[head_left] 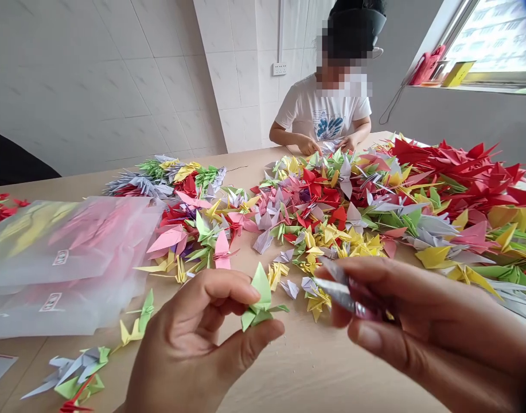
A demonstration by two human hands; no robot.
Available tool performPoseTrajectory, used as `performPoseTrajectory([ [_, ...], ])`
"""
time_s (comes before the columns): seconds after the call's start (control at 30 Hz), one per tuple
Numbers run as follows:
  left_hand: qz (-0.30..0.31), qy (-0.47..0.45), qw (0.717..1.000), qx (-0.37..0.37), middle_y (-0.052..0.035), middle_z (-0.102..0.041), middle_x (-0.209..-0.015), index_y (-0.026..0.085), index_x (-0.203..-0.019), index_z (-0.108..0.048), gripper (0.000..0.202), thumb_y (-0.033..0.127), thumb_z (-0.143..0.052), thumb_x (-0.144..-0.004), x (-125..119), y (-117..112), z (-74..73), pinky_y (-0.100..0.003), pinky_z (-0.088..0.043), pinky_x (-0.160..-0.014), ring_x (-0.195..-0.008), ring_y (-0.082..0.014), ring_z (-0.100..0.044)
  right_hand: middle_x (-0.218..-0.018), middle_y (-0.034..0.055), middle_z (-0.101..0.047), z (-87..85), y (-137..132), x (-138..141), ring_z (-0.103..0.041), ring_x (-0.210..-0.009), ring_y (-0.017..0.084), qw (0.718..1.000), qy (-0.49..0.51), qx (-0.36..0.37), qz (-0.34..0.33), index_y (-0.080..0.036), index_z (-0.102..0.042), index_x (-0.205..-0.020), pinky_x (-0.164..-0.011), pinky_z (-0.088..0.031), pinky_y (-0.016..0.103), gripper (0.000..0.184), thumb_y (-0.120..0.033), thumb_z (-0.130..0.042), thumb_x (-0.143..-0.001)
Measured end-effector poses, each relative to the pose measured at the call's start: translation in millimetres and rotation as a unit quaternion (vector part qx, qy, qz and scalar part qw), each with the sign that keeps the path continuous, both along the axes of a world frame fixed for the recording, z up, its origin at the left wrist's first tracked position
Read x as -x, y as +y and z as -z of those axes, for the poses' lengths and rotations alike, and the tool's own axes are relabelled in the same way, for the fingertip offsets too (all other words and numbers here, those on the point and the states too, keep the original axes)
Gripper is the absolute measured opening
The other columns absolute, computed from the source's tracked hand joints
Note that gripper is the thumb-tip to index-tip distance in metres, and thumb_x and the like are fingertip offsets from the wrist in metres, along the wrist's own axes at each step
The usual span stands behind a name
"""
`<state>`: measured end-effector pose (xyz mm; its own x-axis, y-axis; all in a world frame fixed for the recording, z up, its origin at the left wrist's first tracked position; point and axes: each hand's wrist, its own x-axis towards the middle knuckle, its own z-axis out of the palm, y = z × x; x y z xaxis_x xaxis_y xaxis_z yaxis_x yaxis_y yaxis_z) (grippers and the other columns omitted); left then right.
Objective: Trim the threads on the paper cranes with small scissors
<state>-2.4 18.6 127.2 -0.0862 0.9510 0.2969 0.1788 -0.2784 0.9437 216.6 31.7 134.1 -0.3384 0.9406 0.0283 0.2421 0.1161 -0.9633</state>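
Observation:
Pinched between the thumb and forefinger of my left hand (202, 338) is a light green origami crane (260, 295), held above the table's front part. My right hand (417, 321) grips small scissors (344, 289), whose blades point left toward the crane, slightly apart and not touching it. Their handles are dark pinkish and mostly covered by my fingers. Just beyond my hands lie loose yellow cranes (277, 275) and a few pale lilac ones (289, 288).
A broad heap of mixed paper cranes (301, 198) spreads across the table (284, 373), with red ones (456, 172) piled at the right. Frosted plastic bags (73, 258) lie left, near a short row of cranes (86, 367). A person (327, 112) sits opposite, hands on folded paper.

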Motion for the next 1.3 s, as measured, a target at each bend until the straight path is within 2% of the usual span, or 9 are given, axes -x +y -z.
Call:
performPoseTrajectory([
  [0.1, 0.009, -0.051, 0.996, 0.066, 0.0057, -0.060, -0.066, 0.024, -0.069, -0.059, 0.025, 0.014, -0.079, -0.057, -0.2, -2.4, -3.8, -0.016, -0.051, -0.053, -0.056, -0.0094, -0.060, -0.083, 0.0018, -0.067, -3.9, 8.1, 4.2, -0.063, -0.069, 0.015, 0.993, -0.070, -0.095, -0.019, -0.031, -0.056, -0.117, -0.053, -0.051, 0.019, 0.035, -0.035, -0.061, -0.082],
  [0.2, 0.065, -0.065, 0.989, 0.113, 0.0048, -0.061, -0.065, 0.022, -0.065, -0.059, 0.025, 0.015, -0.081, -0.054, 1.7, -2.5, -6.9, -0.018, -0.050, -0.053, -0.057, -0.0111, -0.061, -0.080, 0.0002, -0.067, -7.3, 14.8, 8.2, -0.062, -0.067, 0.014, 0.970, -0.145, -0.195, -0.023, -0.028, -0.057, -0.110, -0.047, -0.047, 0.017, 0.029, -0.036, -0.062, -0.082],
  [0.3, 0.109, -0.070, 0.984, 0.124, 0.0057, -0.062, -0.067, 0.024, -0.065, -0.062, 0.023, 0.015, -0.080, -0.054, 3.8, -0.4, -8.3, -0.016, -0.050, -0.055, -0.059, -0.0102, -0.061, -0.081, -0.0017, -0.066, -7.6, 16.3, 9.9, -0.061, -0.065, 0.011, 0.953, -0.176, -0.243, -0.043, -0.029, -0.057, -0.107, -0.048, -0.045, 0.015, 0.025, -0.036, -0.061, -0.083],
  [0.53, 0.134, -0.058, 0.983, 0.107, 0.0072, -0.063, -0.070, 0.030, -0.072, -0.066, 0.024, 0.015, -0.079, -0.057, 6.9, -0.3, -7.1, -0.011, -0.047, -0.055, -0.063, -0.0080, -0.059, -0.086, -0.0013, -0.066, -13.4, 16.2, 11.9, -0.061, -0.073, 0.011, 0.949, -0.137, -0.265, -0.098, -0.027, -0.060, -0.106, -0.062, -0.047, 0.015, 0.024, -0.023, -0.063, -0.083],
  [0.7, 0.139, -0.056, 0.980, 0.127, 0.0055, -0.065, -0.069, 0.036, -0.072, -0.066, 0.030, 0.020, -0.080, -0.051, 10.4, -0.3, -6.2, -0.021, -0.051, -0.054, -0.061, -0.0155, -0.059, -0.078, -0.0007, -0.063, -19.3, 16.6, 12.6, -0.058, -0.066, 0.009, 0.946, -0.132, -0.268, -0.125, -0.022, -0.064, -0.103, -0.059, -0.045, 0.016, 0.022, -0.017, -0.064, -0.082],
  [0.77, 0.146, -0.053, 0.979, 0.131, 0.0044, -0.065, -0.068, 0.037, -0.070, -0.067, 0.029, 0.023, -0.081, -0.049, 10.7, 0.3, -6.1, -0.024, -0.051, -0.053, -0.059, -0.0176, -0.058, -0.076, -0.0003, -0.063, -20.2, 16.5, 12.5, -0.058, -0.064, 0.009, 0.944, -0.137, -0.270, -0.132, -0.021, -0.064, -0.101, -0.058, -0.044, 0.016, 0.019, -0.018, -0.063, -0.083],
  [0.87, 0.155, -0.061, 0.977, 0.135, 0.0052, -0.063, -0.066, 0.036, -0.068, -0.067, 0.027, 0.024, -0.083, -0.049, 10.0, 0.9, -5.6, -0.022, -0.049, -0.052, -0.058, -0.0150, -0.056, -0.075, 0.0000, -0.063, -19.6, 17.2, 11.2, -0.059, -0.065, 0.010, 0.936, -0.152, -0.284, -0.144, -0.021, -0.065, -0.100, -0.058, -0.045, 0.017, 0.016, -0.020, -0.061, -0.084],
  [1.03, 0.205, -0.086, 0.962, 0.159, 0.0075, -0.061, -0.064, 0.032, -0.070, -0.066, 0.025, 0.022, -0.082, -0.054, 10.3, 0.7, -4.1, -0.015, -0.045, -0.056, -0.061, -0.0092, -0.055, -0.082, 0.0037, -0.068, -15.6, 17.8, 7.5, -0.064, -0.070, 0.014, 0.901, -0.172, -0.375, -0.136, -0.021, -0.063, -0.100, -0.055, -0.047, 0.018, 0.015, -0.027, -0.055, -0.088],
  [1.3, 0.246, -0.055, 0.950, 0.187, 0.0060, -0.059, -0.062, 0.035, -0.070, -0.065, 0.026, 0.021, -0.079, -0.054, 13.8, 0.9, -4.0, -0.023, -0.043, -0.054, -0.060, -0.0149, -0.053, -0.081, 0.0037, -0.069, -16.1, 14.0, 6.5, -0.065, -0.067, 0.015, 0.890, -0.202, -0.392, -0.118, -0.024, -0.062, -0.101, -0.052, -0.047, 0.020, 0.018, -0.032, -0.050, -0.090],
])
